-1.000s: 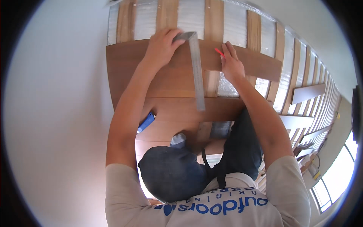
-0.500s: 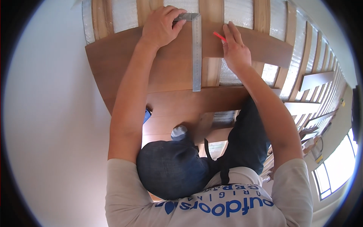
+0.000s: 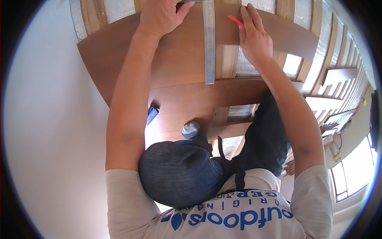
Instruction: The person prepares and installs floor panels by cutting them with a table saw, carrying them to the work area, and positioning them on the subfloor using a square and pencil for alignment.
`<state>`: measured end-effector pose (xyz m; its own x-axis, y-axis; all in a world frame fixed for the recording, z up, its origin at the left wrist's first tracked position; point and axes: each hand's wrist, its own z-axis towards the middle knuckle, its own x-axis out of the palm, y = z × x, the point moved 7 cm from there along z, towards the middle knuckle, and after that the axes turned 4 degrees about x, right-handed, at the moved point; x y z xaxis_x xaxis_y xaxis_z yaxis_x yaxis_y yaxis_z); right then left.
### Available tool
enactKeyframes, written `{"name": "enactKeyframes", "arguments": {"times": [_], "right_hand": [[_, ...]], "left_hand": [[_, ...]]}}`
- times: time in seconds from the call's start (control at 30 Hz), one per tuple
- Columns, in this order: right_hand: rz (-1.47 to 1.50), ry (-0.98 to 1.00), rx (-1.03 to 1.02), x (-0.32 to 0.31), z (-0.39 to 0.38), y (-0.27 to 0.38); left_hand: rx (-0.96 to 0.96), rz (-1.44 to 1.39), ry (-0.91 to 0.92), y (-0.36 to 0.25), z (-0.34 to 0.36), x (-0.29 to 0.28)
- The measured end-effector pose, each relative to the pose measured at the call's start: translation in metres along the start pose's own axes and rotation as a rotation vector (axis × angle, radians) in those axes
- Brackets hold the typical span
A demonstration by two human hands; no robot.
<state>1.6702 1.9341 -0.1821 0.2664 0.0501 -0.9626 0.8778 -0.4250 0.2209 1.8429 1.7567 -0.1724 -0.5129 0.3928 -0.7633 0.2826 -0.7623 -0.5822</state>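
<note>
Now metal sq. (image 3: pixel 209 44) straighter across planks (image 3: pixel 175 63) vs. earlier, L hand (image 3: pixel 161 18) holding

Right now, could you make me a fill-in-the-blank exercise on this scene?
The long blade of the metal square lies to the ____ of the left hand.
The right hand holds a thin stick coloured ____.
The small object beside the left forearm is coloured ____.
The pale wall fills the picture's ____ side.

Missing words: right; red; blue; left.

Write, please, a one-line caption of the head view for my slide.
Left hand holds a metal square across a plank; right hand holds a red pencil.
</note>
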Motion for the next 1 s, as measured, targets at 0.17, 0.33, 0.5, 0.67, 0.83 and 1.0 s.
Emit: {"name": "enactKeyframes", "arguments": {"times": [0.17,0.33,0.5,0.67,0.83,1.0], "right_hand": [[0.088,0.082,0.01,-0.001,0.0,0.003],[0.015,0.022,-0.023,-0.004,-0.002,0.007],[0.245,-0.21,0.013,-0.018,0.004,0.008],[0.353,-0.386,-0.134,-0.036,0.01,0.027],[0.813,-0.258,0.167,-0.021,0.013,0.036],[0.701,-0.345,-0.064,-0.02,0.01,0.047]], "left_hand": [[0.027,0.025,-0.019,-0.001,-0.003,0.0],[0.03,-0.002,-0.018,-0.002,-0.002,0.001],[-0.008,0.014,0.009,0.002,-0.004,0.002],[0.005,0.004,-0.006,0.001,-0.005,0.001],[0.025,-0.02,-0.054,0.0,-0.006,-0.002],[-0.002,0.016,0.027,0.001,-0.006,-0.002]]}}
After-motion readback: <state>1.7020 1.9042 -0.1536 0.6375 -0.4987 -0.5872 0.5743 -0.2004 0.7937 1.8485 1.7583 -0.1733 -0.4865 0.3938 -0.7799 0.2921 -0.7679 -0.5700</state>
